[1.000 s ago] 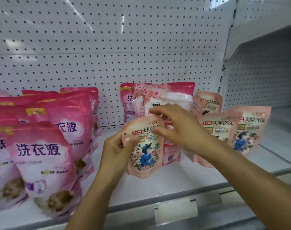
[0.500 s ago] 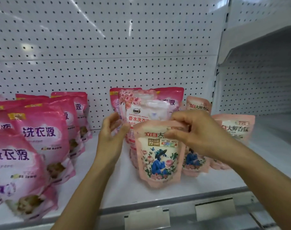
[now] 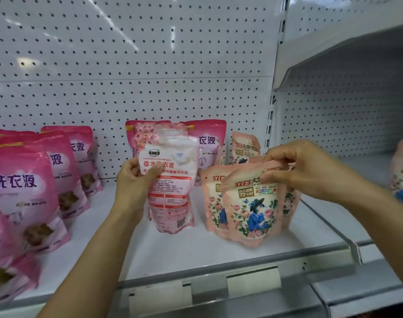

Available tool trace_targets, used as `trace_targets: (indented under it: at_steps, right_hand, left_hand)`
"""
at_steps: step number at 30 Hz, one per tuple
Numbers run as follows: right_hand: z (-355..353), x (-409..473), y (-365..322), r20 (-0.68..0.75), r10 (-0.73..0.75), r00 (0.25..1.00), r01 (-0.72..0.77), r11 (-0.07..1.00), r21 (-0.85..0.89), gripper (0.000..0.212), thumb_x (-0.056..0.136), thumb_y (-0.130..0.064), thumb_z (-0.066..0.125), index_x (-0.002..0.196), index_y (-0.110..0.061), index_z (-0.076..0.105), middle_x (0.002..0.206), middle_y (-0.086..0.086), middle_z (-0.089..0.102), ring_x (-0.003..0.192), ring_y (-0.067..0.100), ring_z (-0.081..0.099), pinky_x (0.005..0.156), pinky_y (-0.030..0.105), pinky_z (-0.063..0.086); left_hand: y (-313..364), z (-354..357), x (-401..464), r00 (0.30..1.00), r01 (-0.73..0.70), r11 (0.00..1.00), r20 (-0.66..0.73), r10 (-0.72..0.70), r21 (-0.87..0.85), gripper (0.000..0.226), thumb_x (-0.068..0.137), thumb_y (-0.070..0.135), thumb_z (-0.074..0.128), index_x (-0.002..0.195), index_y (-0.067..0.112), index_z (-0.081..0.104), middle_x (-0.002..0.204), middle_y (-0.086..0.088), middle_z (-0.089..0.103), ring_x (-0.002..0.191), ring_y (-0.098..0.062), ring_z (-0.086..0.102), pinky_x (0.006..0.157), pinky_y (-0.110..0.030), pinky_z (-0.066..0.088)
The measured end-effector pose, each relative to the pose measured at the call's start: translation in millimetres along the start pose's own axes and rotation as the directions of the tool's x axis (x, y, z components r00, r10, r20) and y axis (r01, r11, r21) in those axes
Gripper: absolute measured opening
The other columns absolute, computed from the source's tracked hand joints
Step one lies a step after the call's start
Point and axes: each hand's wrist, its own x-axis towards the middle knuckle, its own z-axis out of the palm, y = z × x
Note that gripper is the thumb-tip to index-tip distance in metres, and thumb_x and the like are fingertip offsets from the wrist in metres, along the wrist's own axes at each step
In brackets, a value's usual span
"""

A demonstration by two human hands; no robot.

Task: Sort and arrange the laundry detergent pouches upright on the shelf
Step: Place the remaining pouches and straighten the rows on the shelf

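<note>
two hands on pouches, white shelf

white metal shelf with white pegboard back panel. big bright pink plastic detergent pouches stacked in rows at left, upright to slightly leaning. two more bright pink pouches upright at the back centre against the pegboard. pale pink-and-white plastic pouch with red text stands mid-shelf, in front of those two. left hand grips its left edge, thumb across the front, fingers curled behind. right of it, a cluster of small peach floral plastic pouches standing upright, touching each other. front peach floral pouch with blue figure stands upright near the shelf edge; right hand pinches its top edge, grip closed on it. one more peach pouch behind the cluster near the back panel. another peach pouch at far right on the neighbouring shelf bay, blurred. blank white price tag holders on shelf front rail.
</note>
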Motion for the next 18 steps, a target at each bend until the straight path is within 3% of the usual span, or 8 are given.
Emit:
trace_targets:
  at_steps: [6,11,15,18]
  right_hand:
    - [7,-5,25,-0.093,0.059,0.994,-0.073,0.985,-0.153,0.017,0.078,-0.026,0.078,0.067,-0.031,0.066,0.061,-0.010,0.065,0.063,0.010,0.061,0.066,0.037,0.054]
    - [3,-9,13,-0.067,0.036,0.997,-0.060,0.915,-0.400,0.024,0.073,-0.054,0.074,0.078,-0.035,0.062,0.077,-0.019,0.062,0.074,0.000,0.055,0.068,0.035,0.050]
    - [0,-4,-9,-0.075,0.000,0.997,-0.035,0.883,-0.469,0.057,0.060,-0.086,0.044,0.084,-0.038,0.062,0.087,-0.022,0.056,0.086,0.002,0.049,0.072,0.034,0.046]
    - [-1,8,-27,-0.153,-0.147,0.977,0.068,0.901,-0.428,0.054,0.072,-0.079,0.036,0.086,-0.036,0.064,0.088,-0.020,0.059,0.089,0.006,0.050,0.071,0.033,0.040]
  left_hand:
    - [2,10,-11,0.995,-0.050,0.998,-0.088,0.046,-0.037,0.028,0.083,0.015,0.076,0.103,0.013,0.058,0.090,0.001,0.077,0.077,-0.014,0.075,0.057,-0.023,0.057]
    - [8,2,-14,0.999,-0.041,0.999,-0.019,0.041,-0.028,0.011,0.092,0.019,0.066,0.102,0.014,0.065,0.095,0.001,0.077,0.086,-0.016,0.075,0.066,-0.026,0.059]
    - [9,-5,-11,1.000,-0.005,1.000,0.024,0.005,-0.015,0.013,0.098,0.024,0.057,0.104,0.016,0.066,0.098,-0.001,0.077,0.091,-0.019,0.074,0.076,-0.035,0.057]
    - [9,-11,-5,0.996,0.056,0.997,0.069,-0.052,-0.059,0.021,0.101,0.025,0.050,0.109,0.013,0.066,0.104,-0.006,0.076,0.096,-0.022,0.073,0.079,-0.036,0.056]
